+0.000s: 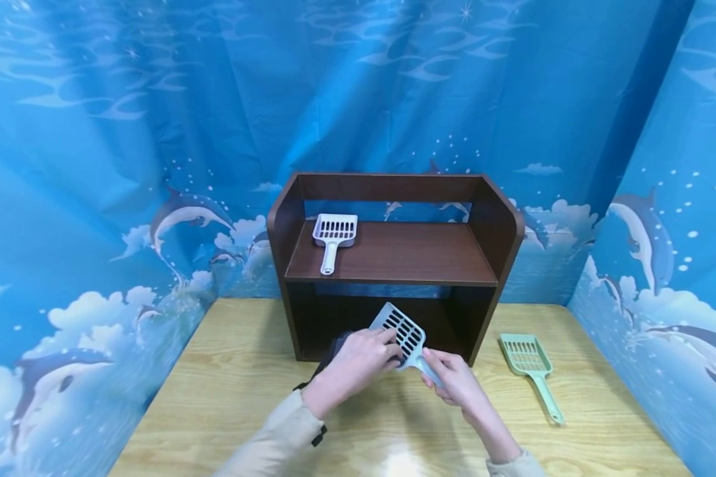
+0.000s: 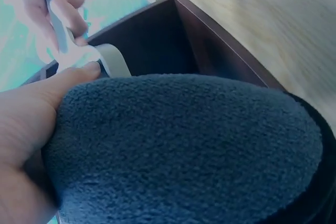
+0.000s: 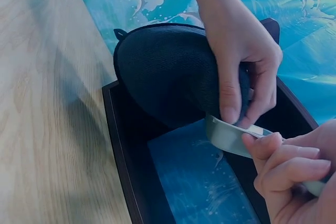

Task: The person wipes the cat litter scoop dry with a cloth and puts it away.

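Apparently, wiping is in hand: the left hand (image 1: 362, 354) grips a dark-blue fleecy pad (image 2: 189, 145) against a pale-blue slotted plastic scoop (image 1: 407, 329) before the dark-brown wooden shelf (image 1: 406, 248), the right hand (image 1: 455, 381) clasps its handle (image 1: 427, 371), and the next move likely calls for steady pad contact.

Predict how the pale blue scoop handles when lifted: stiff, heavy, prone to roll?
The pale blue scoop is probably stiff: held by its handle, it shows no bend. Likely light for its size, with slots through its head. Set down, it probably won't roll: the head is broad.
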The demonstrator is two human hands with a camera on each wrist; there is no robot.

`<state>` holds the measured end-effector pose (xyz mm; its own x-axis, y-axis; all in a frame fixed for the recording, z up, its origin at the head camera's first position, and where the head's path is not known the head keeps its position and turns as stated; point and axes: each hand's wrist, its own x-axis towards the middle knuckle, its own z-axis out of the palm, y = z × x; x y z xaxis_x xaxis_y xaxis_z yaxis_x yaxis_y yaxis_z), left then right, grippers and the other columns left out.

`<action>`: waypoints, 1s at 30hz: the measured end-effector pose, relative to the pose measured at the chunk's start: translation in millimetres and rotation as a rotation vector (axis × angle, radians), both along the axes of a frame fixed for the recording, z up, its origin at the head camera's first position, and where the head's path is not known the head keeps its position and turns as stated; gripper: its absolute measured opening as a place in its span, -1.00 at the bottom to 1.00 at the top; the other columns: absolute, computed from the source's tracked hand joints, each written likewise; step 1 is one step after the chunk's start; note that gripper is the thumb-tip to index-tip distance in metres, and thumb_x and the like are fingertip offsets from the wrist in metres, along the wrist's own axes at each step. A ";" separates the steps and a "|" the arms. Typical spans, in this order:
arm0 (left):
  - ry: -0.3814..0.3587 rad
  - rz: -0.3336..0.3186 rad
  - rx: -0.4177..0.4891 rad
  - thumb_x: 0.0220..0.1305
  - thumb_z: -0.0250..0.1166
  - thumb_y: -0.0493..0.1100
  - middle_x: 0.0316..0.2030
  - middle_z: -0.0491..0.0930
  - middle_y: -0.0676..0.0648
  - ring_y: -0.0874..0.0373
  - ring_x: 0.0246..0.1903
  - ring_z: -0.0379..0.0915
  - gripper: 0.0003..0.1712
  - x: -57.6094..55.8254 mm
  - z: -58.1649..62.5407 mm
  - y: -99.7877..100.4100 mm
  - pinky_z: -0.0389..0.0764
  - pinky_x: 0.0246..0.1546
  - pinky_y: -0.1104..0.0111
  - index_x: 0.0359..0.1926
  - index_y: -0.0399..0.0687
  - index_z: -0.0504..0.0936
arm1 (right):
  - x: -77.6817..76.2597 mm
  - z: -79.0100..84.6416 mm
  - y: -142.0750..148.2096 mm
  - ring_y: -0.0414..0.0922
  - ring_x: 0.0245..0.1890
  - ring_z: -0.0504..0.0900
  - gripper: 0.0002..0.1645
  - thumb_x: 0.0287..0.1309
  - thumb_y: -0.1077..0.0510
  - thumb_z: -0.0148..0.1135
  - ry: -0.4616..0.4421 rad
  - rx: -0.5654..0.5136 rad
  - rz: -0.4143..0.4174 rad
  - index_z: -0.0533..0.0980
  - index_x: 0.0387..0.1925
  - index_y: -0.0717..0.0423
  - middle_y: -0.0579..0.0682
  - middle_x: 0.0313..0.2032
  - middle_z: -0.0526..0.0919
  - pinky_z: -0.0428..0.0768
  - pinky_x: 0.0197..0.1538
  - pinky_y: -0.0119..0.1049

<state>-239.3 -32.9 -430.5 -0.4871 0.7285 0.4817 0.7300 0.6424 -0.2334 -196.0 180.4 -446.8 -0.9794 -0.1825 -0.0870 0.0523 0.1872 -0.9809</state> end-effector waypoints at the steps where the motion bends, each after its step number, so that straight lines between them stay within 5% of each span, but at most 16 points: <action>1: 0.013 0.011 0.004 0.22 0.48 0.07 -0.33 0.58 0.14 0.26 -0.36 0.52 -0.87 -1.6 0.2 -2.3 0.50 -0.41 0.43 -0.28 0.20 0.80 | 0.3 0.0 0.6 -0.33 -0.81 0.13 -0.47 0.57 -0.06 -0.05 -0.001 -0.001 0.005 0.52 -0.04 0.39 -0.07 -0.60 0.46 0.08 -0.72 -0.52; 6: 0.021 0.041 0.090 0.19 0.51 -0.01 -0.33 0.58 0.12 0.24 -0.37 0.51 -0.91 -13.2 1.9 -18.1 0.52 -0.41 0.41 -0.29 0.17 0.79 | 2.2 -0.1 5.2 -0.33 -0.81 0.12 -0.44 0.57 -0.07 -0.07 0.002 -0.007 0.017 0.50 -0.02 0.42 -0.05 -0.59 0.46 0.09 -0.71 -0.51; 11: -0.130 0.049 0.316 0.22 0.50 -0.04 -0.31 0.58 0.15 0.31 -0.41 0.49 -0.88 -22.0 1.6 -31.1 0.53 -0.45 0.44 -0.21 0.16 0.80 | 3.5 -0.8 10.9 -0.34 -0.81 0.12 -0.45 0.58 -0.05 -0.08 -0.028 -0.037 -0.023 0.48 -0.02 0.43 -0.06 -0.59 0.45 0.08 -0.72 -0.52; 15: -0.247 0.130 0.533 0.30 0.43 0.00 -0.32 0.61 0.15 0.28 -0.43 0.53 -0.88 -25.9 -3.6 -36.7 0.53 -0.47 0.38 -0.17 0.19 0.77 | 5.1 -0.2 13.9 -0.35 -0.81 0.15 -0.47 0.59 -0.06 -0.10 -0.029 -0.058 -0.027 0.49 -0.12 0.39 -0.07 -0.60 0.45 0.08 -0.72 -0.52; 18: -0.364 0.171 0.686 0.33 0.39 0.02 -0.28 0.68 0.12 0.21 -0.33 0.62 -0.87 -28.6 -8.0 -38.7 0.60 -0.33 0.26 -0.16 0.18 0.76 | 5.9 -0.4 13.8 -0.36 -0.81 0.16 -0.48 0.58 -0.07 -0.09 -0.035 -0.074 -0.013 0.50 -0.16 0.34 -0.08 -0.60 0.46 0.08 -0.72 -0.53; 22: -0.572 0.144 0.853 0.36 0.37 -0.01 -0.22 0.74 0.10 0.19 -0.19 0.64 -0.85 -32.2 -14.1 -39.5 0.58 -0.10 0.23 -0.13 0.12 0.76 | 5.9 -1.6 11.2 -0.36 -0.81 0.16 -0.48 0.58 -0.08 -0.08 -0.045 -0.098 0.006 0.51 -0.12 0.34 -0.08 -0.60 0.47 0.09 -0.73 -0.53; 30: -0.952 0.048 1.129 0.40 0.33 -0.11 -0.16 0.72 -0.10 0.20 -0.18 0.54 -0.77 -38.0 -19.8 -35.4 0.46 -0.12 0.46 -0.07 -0.16 0.73 | 5.6 -7.9 4.4 -0.36 -0.81 0.17 -0.46 0.57 -0.12 -0.08 -0.071 -0.123 0.036 0.52 -0.13 0.32 -0.08 -0.60 0.46 0.10 -0.73 -0.53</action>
